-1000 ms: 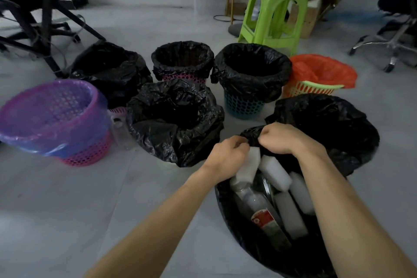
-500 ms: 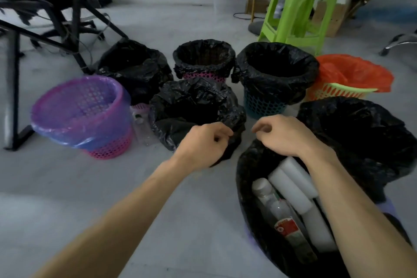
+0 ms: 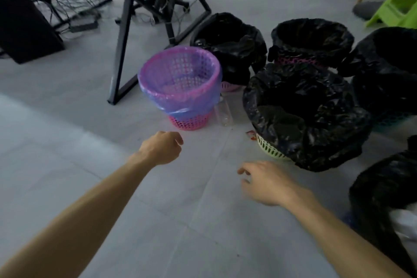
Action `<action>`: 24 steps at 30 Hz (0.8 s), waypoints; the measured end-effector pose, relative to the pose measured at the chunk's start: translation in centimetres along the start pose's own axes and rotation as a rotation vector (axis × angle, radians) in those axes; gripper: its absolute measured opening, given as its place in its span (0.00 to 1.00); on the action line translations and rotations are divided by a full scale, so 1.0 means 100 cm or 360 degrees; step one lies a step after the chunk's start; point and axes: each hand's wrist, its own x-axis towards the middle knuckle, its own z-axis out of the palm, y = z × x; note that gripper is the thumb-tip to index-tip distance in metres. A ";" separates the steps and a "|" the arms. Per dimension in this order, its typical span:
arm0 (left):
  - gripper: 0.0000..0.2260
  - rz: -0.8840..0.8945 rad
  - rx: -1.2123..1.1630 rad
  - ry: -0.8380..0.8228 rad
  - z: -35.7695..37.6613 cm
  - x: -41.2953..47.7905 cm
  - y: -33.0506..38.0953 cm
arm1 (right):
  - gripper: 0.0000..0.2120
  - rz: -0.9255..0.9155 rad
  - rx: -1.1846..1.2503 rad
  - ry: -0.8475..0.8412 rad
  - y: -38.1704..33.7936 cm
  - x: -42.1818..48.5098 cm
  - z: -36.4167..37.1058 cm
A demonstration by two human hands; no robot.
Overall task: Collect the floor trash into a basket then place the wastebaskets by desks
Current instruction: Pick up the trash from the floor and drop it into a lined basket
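A pink mesh wastebasket (image 3: 180,88) with a purple-blue liner stands on the grey floor ahead of me. My left hand (image 3: 161,148) hovers just in front of its base, fingers curled in, holding nothing. My right hand (image 3: 264,181) is lower and to the right, fingers loosely spread, empty, above bare floor. A clear plastic bottle (image 3: 223,113) lies on the floor between the pink basket and a pale green basket (image 3: 268,149) draped in a black bag. A small red scrap (image 3: 251,134) lies by that basket's base. The black-lined basket holding trash (image 3: 383,192) sits at the lower right edge.
Further black-lined baskets (image 3: 311,36) cluster at the right and back. A black metal desk frame (image 3: 126,36) with cables stands behind the pink basket, a dark box (image 3: 24,29) at the left. A green stool (image 3: 399,9) is at the top right. Open floor lies near me.
Both hands let go of the black bag of the trash-filled basket and came away to the left. My view swung left, so the pink basket now sits in the centre.
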 end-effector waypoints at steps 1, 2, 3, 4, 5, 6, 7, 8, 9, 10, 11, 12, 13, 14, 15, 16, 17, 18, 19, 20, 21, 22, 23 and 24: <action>0.16 0.0011 0.0006 -0.0024 0.006 0.009 -0.005 | 0.19 0.0015 -0.0031 -0.0087 -0.004 0.009 0.010; 0.17 0.0030 0.0010 -0.0045 0.010 0.016 -0.006 | 0.20 0.0031 -0.0075 -0.0161 -0.007 0.017 0.019; 0.17 0.0061 0.0001 -0.0073 0.016 0.026 -0.007 | 0.21 0.0054 -0.0134 -0.0232 -0.011 0.028 0.026; 0.17 0.0096 -0.0010 -0.0109 0.021 0.035 -0.005 | 0.22 0.0079 -0.0179 -0.0291 -0.013 0.039 0.032; 0.17 0.0142 -0.0020 -0.0139 0.026 0.043 -0.003 | 0.22 0.0103 -0.0201 -0.0336 -0.014 0.051 0.038; 0.18 0.0183 -0.0035 -0.0173 0.031 0.052 -0.001 | 0.23 0.0133 -0.0204 -0.0372 -0.014 0.066 0.042; 0.18 0.0227 -0.0057 -0.0191 0.036 0.060 0.002 | 0.24 0.0168 -0.0197 -0.0387 -0.012 0.080 0.045; 0.19 0.0262 -0.0072 -0.0206 0.040 0.063 0.007 | 0.25 0.0208 -0.0177 -0.0390 -0.009 0.091 0.047; 0.20 0.0305 -0.0081 -0.0215 0.042 0.068 0.010 | 0.26 0.0271 -0.0138 -0.0398 -0.008 0.103 0.048; 0.21 0.0355 -0.0084 -0.0237 0.043 0.072 0.012 | 0.27 0.0346 -0.0074 -0.0410 -0.006 0.114 0.048; 0.22 0.0400 -0.0083 -0.0274 0.046 0.073 0.015 | 0.28 0.0421 -0.0003 -0.0420 -0.004 0.123 0.048; 0.23 0.0442 -0.0087 -0.0302 0.048 0.077 0.019 | 0.29 0.0498 0.0056 -0.0420 0.000 0.131 0.047; 0.24 0.0466 -0.0077 -0.0328 0.049 0.077 0.024 | 0.30 0.0558 0.0098 -0.0407 0.005 0.135 0.049; 0.25 0.0487 -0.0067 -0.0342 0.049 0.081 0.029 | 0.30 0.0602 0.0133 -0.0388 0.009 0.141 0.050; 0.26 0.0501 -0.0048 -0.0356 0.048 0.086 0.034 | 0.31 0.0639 0.0164 -0.0376 0.013 0.147 0.050; 0.27 0.0511 -0.0014 -0.0378 0.050 0.093 0.039 | 0.31 0.0671 0.0191 -0.0368 0.017 0.152 0.053; 0.28 0.0514 0.0012 -0.0379 0.051 0.099 0.044 | 0.31 0.0691 0.0194 -0.0354 0.017 0.155 0.054; 0.29 0.0516 0.0046 -0.0396 0.056 0.107 0.050 | 0.31 0.0716 0.0214 -0.0336 0.021 0.160 0.058; 0.30 0.0509 0.0066 -0.0409 0.061 0.115 0.056 | 0.32 0.0735 0.0238 -0.0297 0.023 0.166 0.061; 0.31 0.0500 0.0089 -0.0418 0.066 0.124 0.062 | 0.33 0.0742 0.0260 -0.0235 0.027 0.174 0.064; 0.33 0.0488 0.0105 -0.0419 0.075 0.135 0.067 | 0.34 0.0735 0.0256 -0.0172 0.031 0.185 0.068; 0.34 0.0480 0.0118 -0.0415 0.079 0.142 0.070 | 0.35 0.0720 0.0243 -0.0109 0.033 0.194 0.071; 0.35 0.0479 0.0122 -0.0403 0.089 0.152 0.075 | 0.36 0.0701 0.0227 -0.0052 0.040 0.207 0.077; 0.36 0.0476 0.0115 -0.0388 0.094 0.159 0.077 | 0.37 0.0690 0.0212 -0.0015 0.043 0.216 0.079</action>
